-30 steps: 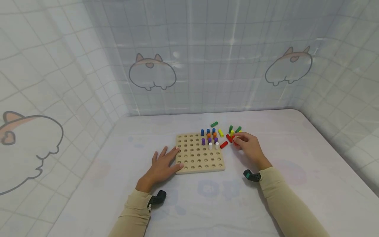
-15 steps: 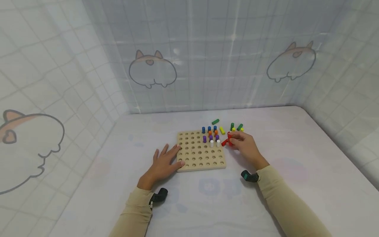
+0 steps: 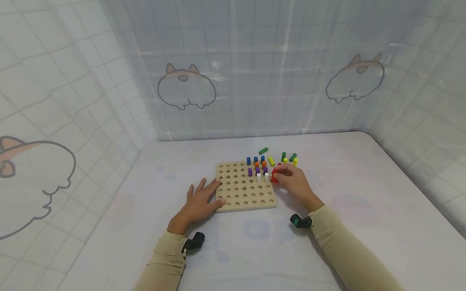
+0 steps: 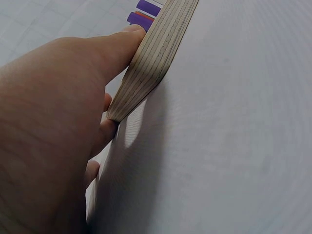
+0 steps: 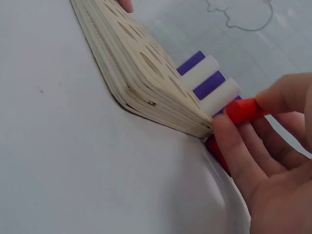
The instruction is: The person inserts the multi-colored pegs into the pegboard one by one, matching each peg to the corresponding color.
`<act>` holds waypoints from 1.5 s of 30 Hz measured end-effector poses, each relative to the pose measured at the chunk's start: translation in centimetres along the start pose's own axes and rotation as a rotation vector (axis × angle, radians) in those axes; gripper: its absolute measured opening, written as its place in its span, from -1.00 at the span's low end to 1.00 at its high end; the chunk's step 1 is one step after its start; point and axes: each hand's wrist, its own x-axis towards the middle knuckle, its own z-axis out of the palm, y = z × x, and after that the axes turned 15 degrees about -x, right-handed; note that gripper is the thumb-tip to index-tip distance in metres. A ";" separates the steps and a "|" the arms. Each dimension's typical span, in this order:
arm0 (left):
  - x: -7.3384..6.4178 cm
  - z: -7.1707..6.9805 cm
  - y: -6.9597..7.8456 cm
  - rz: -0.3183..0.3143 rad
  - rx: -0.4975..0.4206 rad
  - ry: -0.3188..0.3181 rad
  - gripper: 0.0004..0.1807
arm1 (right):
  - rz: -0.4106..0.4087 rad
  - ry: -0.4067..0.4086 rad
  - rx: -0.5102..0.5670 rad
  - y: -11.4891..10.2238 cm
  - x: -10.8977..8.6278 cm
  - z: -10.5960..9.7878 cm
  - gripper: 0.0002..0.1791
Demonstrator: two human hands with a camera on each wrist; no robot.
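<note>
A square wooden pegboard (image 3: 247, 209) with rows of round holes lies on the table. My left hand (image 3: 198, 206) rests at its left edge, fingers spread, thumb on the top face. My right hand (image 3: 296, 184) pinches a red peg (image 5: 241, 111) between thumb and fingers, close by the board's right edge. White pegs (image 3: 259, 178) stand in holes beside it, with purple pegs (image 3: 250, 172), orange pegs (image 3: 257, 165) and blue pegs (image 3: 248, 161) farther back. Another red peg (image 5: 218, 152) lies under the right fingers, mostly hidden.
Behind the right hand are loose pegs: a lying yellow peg (image 3: 271, 161), a standing yellow peg (image 3: 295, 162), a lying green peg (image 3: 263, 150) and an upright green peg (image 3: 283, 157). A tiled-pattern curtain (image 3: 255, 101) hangs at the table's back.
My right hand has carried the red peg leftward, from among the loose pegs to the board's right edge. The left hand keeps its place on the board.
</note>
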 end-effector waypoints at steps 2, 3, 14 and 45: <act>-0.1 0.0 0.0 -0.001 -0.003 0.006 -0.12 | -0.008 0.007 -0.007 -0.3 0.0 0.1 -0.72; -0.1 0.0 0.0 -0.004 -0.005 0.007 -0.12 | -0.005 0.007 -0.006 -0.4 0.0 0.2 -0.73; -0.4 -0.2 0.3 -0.014 0.000 0.003 -0.12 | 0.009 -0.010 -0.009 -0.7 -0.7 0.9 -0.73; -1.5 0.2 -0.7 0.042 0.004 0.004 -0.13 | -0.160 0.080 -0.164 -0.7 -2.8 2.4 -0.82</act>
